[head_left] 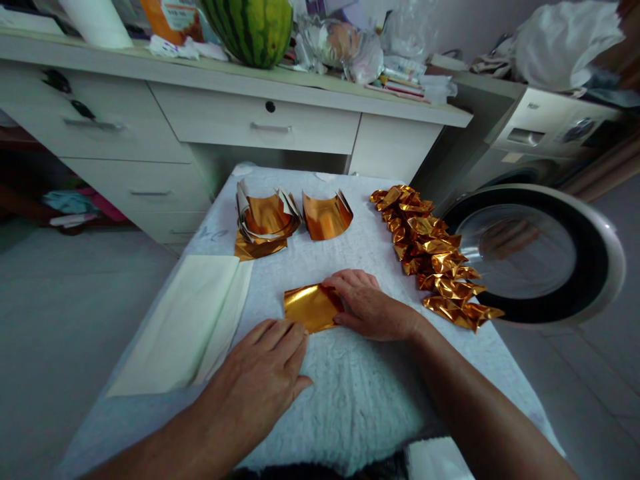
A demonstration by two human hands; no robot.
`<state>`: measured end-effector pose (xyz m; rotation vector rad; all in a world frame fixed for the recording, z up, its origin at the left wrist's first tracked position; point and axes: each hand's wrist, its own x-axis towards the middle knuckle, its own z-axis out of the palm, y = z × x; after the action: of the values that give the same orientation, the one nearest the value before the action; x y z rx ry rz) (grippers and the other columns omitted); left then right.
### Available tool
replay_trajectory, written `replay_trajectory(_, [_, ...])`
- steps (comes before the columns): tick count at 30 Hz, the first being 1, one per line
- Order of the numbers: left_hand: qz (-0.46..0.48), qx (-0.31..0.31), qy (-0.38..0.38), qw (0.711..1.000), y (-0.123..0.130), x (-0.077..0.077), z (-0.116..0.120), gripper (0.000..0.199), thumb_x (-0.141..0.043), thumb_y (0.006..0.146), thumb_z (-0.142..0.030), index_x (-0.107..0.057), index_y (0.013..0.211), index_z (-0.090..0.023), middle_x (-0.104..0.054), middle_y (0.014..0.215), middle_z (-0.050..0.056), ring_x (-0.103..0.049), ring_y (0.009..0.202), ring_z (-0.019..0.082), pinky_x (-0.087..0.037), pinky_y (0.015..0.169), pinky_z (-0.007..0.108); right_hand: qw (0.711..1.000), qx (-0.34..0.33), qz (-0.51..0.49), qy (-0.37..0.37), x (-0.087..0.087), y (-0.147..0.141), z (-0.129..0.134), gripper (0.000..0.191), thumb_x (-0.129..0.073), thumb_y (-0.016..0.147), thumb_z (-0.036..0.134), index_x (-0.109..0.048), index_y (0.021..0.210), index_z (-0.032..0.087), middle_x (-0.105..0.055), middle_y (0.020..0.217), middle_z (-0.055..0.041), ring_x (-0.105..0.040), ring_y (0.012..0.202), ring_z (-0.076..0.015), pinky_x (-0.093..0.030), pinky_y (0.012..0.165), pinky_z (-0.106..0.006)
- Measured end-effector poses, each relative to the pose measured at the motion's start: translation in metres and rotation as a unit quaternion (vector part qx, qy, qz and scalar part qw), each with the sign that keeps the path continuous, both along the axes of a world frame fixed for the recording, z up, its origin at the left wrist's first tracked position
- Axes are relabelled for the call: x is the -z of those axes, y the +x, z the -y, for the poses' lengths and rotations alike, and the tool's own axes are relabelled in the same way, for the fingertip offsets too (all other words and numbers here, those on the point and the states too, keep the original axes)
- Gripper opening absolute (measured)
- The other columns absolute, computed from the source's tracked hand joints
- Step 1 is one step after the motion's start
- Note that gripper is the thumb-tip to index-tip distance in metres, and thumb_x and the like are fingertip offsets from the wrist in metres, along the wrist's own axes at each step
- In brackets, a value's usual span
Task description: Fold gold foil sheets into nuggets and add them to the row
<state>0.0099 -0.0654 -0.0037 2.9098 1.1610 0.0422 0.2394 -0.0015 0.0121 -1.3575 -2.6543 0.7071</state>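
Note:
A small rectangular sheet of gold foil paper [311, 308] lies in front of me on the cloth-covered table. My left hand [267, 360] rests nearly flat, its fingertips on the sheet's near left corner and its thumb apart. At the right end, my right hand [367, 305] holds the sheet's edge between thumb and curved fingers. Beyond my hands stand a stack of curled gold foil sheets [267, 217] and a separate curled foil piece [327, 217]. Twisted gold foil pieces [440, 263] form a long row at the right.
Folded pale paper [175, 327] lies on the table's left side. The table [210, 233] faces a white drawer counter [310, 127] bearing a watermelon [250, 30] and plastic bags. To the right, a washing machine's open round door [530, 253] reaches close to the table edge.

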Motion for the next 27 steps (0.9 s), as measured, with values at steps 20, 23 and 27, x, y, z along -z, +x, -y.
replay_trajectory(20, [0.074, 0.008, 0.125, 0.989, -0.018, 0.019, 0.012, 0.032, -0.046, 0.094, -0.025, -0.068, 0.11, -0.008, -0.071, 0.114, 0.015, -0.068, 0.104, 0.028, -0.059, 0.088, 0.04, 0.992, 0.088, 0.032, 0.088, 0.009, -0.027, 0.017, 0.056, -0.064, 0.079, 0.054, -0.051, 0.12, 0.018, -0.052, 0.114, -0.0125, -0.042, 0.109, -0.0319, -0.032, 0.098, -0.051])
replay_trajectory(23, [0.081, 0.012, 0.132, 0.988, -0.02, 0.018, 0.012, 0.032, -0.044, 0.095, -0.024, -0.068, 0.109, -0.008, -0.072, 0.113, 0.015, -0.068, 0.103, 0.028, -0.059, 0.086, 0.04, 0.995, 0.066, 0.016, 0.069, 0.007, -0.021, 0.014, 0.056, -0.066, 0.079, 0.045, -0.048, 0.124, 0.018, -0.051, 0.118, -0.0118, -0.042, 0.111, -0.0307, -0.032, 0.1, -0.05])
replay_trajectory(27, [0.092, 0.02, 0.138, 0.986, -0.022, 0.02, 0.012, 0.033, -0.043, 0.096, -0.023, -0.068, 0.109, -0.007, -0.071, 0.114, 0.016, -0.068, 0.103, 0.028, -0.059, 0.086, 0.041, 0.999, 0.032, -0.012, 0.037, 0.005, -0.011, 0.009, 0.054, -0.065, 0.08, 0.033, -0.045, 0.127, 0.019, -0.051, 0.122, -0.011, -0.043, 0.114, -0.0283, -0.031, 0.102, -0.047])
